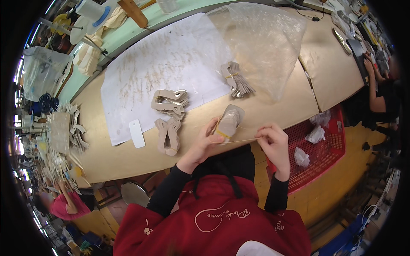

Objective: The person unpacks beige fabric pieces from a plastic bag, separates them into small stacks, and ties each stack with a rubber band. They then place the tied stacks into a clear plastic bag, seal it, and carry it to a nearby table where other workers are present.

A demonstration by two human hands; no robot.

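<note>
white paper sheet (166,68) spread on tan table (115,158) | clear plastic bag (265,42) past a banded bundle (237,81) | white tag (137,133) on the sheet's near edge | red crate (329,145) (holds small white bags) right of table

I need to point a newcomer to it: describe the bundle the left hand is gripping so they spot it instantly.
Start at the long tan workbench and its big white paper sheet. Just below the sheet's lower right corner, at the bench's near edge, the left hand grips a stack of grey cut-outs. Unlike the loose stacks to its left, it has a yellow rubber band that the right hand pulls taut.
</note>
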